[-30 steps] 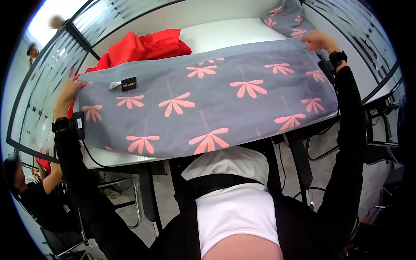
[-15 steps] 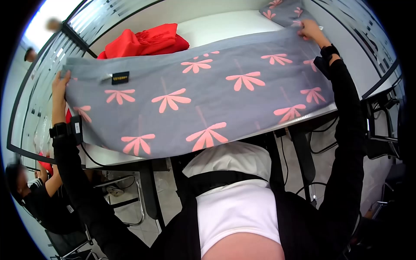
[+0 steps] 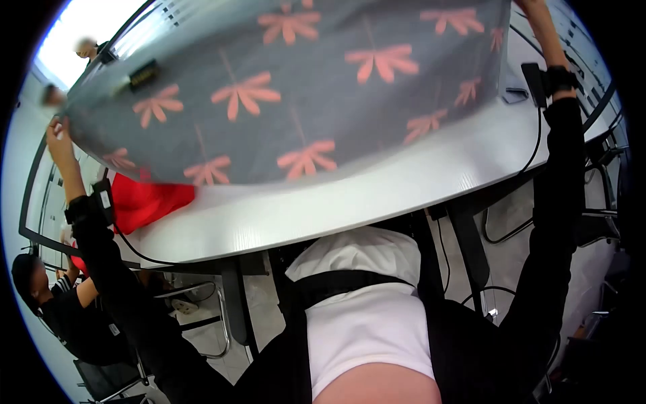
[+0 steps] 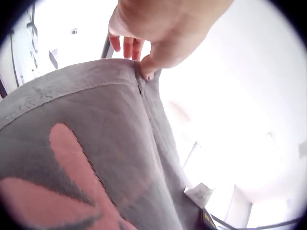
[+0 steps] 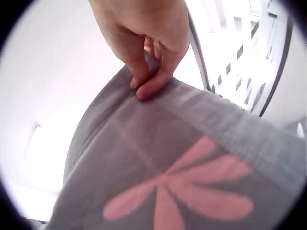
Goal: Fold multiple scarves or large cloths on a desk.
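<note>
A grey cloth with pink leaf-like prints hangs stretched between both hands, raised above the white table. The left hand pinches its corner at the far left; in the left wrist view the thumb and fingers of that hand grip the hemmed corner. At the top right edge of the head view is the right hand, partly cut off. The right wrist view shows this hand pinching the other corner of the cloth. A dark label is sewn near the upper left edge.
Red fabric lies on the left part of the white table, partly covered by the cloth. Glass partitions stand around the table. A seated person in black is at the lower left, near chairs. Cables run from both wrist devices.
Both hands have risen and moved farther forward, lifting the cloth off the table. Its lower edge has swung away from the table's near edge, uncovering the tabletop and some red fabric.
</note>
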Motion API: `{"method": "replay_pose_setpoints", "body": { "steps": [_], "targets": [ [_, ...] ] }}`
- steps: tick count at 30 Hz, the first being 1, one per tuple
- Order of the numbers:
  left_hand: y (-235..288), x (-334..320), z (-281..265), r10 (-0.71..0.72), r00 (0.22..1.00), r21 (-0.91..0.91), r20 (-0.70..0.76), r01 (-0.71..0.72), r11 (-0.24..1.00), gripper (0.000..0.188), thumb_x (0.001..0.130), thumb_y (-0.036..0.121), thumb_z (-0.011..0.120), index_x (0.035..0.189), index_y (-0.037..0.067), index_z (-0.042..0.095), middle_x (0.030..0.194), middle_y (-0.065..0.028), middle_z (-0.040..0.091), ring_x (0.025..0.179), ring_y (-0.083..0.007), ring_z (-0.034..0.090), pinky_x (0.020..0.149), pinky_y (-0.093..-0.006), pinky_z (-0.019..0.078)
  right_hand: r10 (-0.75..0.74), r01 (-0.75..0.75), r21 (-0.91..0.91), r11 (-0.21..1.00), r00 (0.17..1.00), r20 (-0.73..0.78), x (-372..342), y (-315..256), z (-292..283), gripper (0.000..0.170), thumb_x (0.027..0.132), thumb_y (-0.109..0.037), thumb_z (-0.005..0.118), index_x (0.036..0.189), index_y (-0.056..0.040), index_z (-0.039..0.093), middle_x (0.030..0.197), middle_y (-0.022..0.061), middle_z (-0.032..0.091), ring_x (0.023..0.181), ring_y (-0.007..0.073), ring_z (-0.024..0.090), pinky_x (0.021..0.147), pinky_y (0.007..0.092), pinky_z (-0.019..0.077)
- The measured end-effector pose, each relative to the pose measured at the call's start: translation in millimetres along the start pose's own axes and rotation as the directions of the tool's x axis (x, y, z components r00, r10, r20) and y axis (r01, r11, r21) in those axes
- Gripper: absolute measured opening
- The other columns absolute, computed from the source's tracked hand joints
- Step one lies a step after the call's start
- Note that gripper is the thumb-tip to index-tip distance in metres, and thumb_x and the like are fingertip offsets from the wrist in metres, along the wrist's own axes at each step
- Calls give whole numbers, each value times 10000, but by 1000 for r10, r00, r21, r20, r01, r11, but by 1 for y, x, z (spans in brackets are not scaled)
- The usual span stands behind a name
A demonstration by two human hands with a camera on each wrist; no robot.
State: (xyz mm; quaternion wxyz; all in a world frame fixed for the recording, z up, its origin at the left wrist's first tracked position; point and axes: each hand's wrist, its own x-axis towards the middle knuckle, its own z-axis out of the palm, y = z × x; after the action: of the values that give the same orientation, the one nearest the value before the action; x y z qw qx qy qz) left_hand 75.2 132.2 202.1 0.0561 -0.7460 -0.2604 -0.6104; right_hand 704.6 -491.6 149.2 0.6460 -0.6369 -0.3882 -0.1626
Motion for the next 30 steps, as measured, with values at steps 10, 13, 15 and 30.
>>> {"method": "replay_pose_setpoints", "body": {
  "steps": [10,13,15,30],
  "targets": [
    [273,-86,28,525,798,-925,296,102,366,152,908,58,437,1058,84,432,874,-63,592,911,-150,549,933,-328,343,-576,33,700,714,595,560,-67,-83,122,217,817,-195,635,896,-40,505,831,65,542,758,130,541,695,221,441],
    [326,-93,31,840,541,-897,25,384,-221,131,897,63,448,1021,103,435,739,-25,538,773,-138,527,891,-346,337,-717,-78,809,583,420,557,-107,-129,151,226,789,-204,657,810,-26,519,766,69,543,718,111,523,660,202,424],
    [350,-107,38,852,516,-736,-87,543,-404,101,884,72,467,972,113,437,693,1,502,678,-133,494,807,-324,352,-791,-130,849,512,312,525,-118,-138,166,233,758,-196,667,795,-15,526,766,80,563,685,135,554,611,234,440],
    [318,-249,141,464,493,-558,736,830,4,205,798,56,622,976,74,521,944,-10,547,911,-126,509,800,-249,397,-239,-288,360,888,380,893,-197,-72,246,170,786,-85,643,879,-21,515,732,54,610,581,94,561,564,206,433]
  ]
}}
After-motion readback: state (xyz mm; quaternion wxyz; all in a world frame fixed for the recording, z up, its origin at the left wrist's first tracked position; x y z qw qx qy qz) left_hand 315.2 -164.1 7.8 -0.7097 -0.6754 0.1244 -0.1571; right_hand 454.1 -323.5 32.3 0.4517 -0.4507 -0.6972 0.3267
